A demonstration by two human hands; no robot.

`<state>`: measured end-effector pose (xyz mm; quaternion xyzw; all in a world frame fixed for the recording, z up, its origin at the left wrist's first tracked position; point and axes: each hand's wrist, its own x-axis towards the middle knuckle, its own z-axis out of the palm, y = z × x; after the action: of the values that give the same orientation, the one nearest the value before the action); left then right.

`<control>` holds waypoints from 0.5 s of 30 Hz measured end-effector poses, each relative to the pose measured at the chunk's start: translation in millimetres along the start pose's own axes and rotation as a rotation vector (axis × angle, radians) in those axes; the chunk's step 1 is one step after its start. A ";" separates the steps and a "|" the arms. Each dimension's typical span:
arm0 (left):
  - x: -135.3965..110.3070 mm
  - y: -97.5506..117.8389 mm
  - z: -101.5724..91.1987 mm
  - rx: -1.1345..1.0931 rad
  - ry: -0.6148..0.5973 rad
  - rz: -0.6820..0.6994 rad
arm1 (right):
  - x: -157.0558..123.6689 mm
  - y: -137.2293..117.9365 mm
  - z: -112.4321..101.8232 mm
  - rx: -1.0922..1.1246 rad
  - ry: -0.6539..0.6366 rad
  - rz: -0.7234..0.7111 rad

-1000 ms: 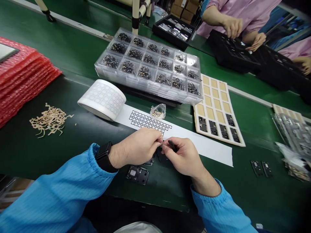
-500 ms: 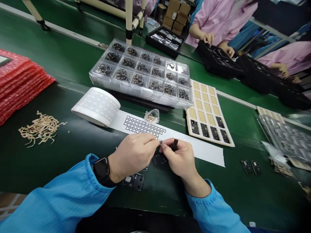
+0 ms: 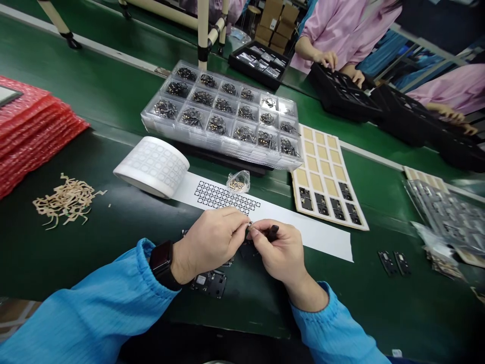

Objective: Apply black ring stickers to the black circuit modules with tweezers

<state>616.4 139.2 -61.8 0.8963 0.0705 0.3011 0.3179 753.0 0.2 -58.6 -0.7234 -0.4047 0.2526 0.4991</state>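
My left hand (image 3: 210,242) is closed, thumb and forefinger pinching a tiny shiny part (image 3: 249,224) too small to name. Meeting it fingertip to fingertip, my right hand (image 3: 282,250) is closed too, with a black stick-like tool (image 3: 273,232) held in its grip; the tool's tip is hidden. Below the fingers, partly covered, lies a dark flat part (image 3: 248,250). A black plate with a pale square (image 3: 212,284) rests on the table under my left wrist. Just behind my hands runs a white strip of ring-shaped black stickers (image 3: 223,196) from its roll (image 3: 151,164).
A clear compartment box (image 3: 223,114) with small black-and-gold parts stands behind. Nearby are a small bag of gold bits (image 3: 238,183), a foam tray (image 3: 328,174), beige scraps (image 3: 66,199), red bubble-wrap sheets (image 3: 34,131) and two black plates (image 3: 394,263). Co-workers handle black trays (image 3: 343,93) across.
Both hands stay together at nearly the same spot, with slight finger shifts. The black tool leans lower in my right hand. The whole view has shifted a little.
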 end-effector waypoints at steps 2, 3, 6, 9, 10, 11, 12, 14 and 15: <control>-0.3 0.0 0.3 0.033 0.026 0.038 | 2.0 -1.3 -1.8 0.079 -0.002 0.064; -0.5 0.2 0.0 0.051 0.036 0.065 | 3.2 -2.2 -2.6 0.120 -0.006 0.097; -1.1 1.2 -2.4 0.115 0.049 0.166 | 6.6 -4.9 -3.5 0.250 -0.061 0.202; -1.7 2.4 -6.4 0.161 0.024 0.277 | 8.8 -6.1 -2.0 0.407 -0.128 0.316; -1.8 2.7 -7.6 0.168 0.008 0.309 | 9.2 -6.0 -1.4 0.461 -0.144 0.352; -1.7 2.9 -8.6 0.171 -0.006 0.338 | 9.5 -5.9 -1.0 0.513 -0.156 0.385; -1.5 3.1 -9.5 0.175 -0.018 0.362 | 9.5 -5.8 -0.8 0.560 -0.167 0.416; -0.5 3.0 -10.8 0.183 -0.023 0.401 | 9.4 -5.7 -1.3 0.638 -0.188 0.468; 0.1 2.8 -11.5 0.185 -0.023 0.417 | 9.3 -5.7 -1.8 0.670 -0.195 0.489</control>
<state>609.7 143.1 -52.9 0.9202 -0.0924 0.3424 0.1659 757.7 8.1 -52.3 -0.5686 -0.1618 0.5484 0.5914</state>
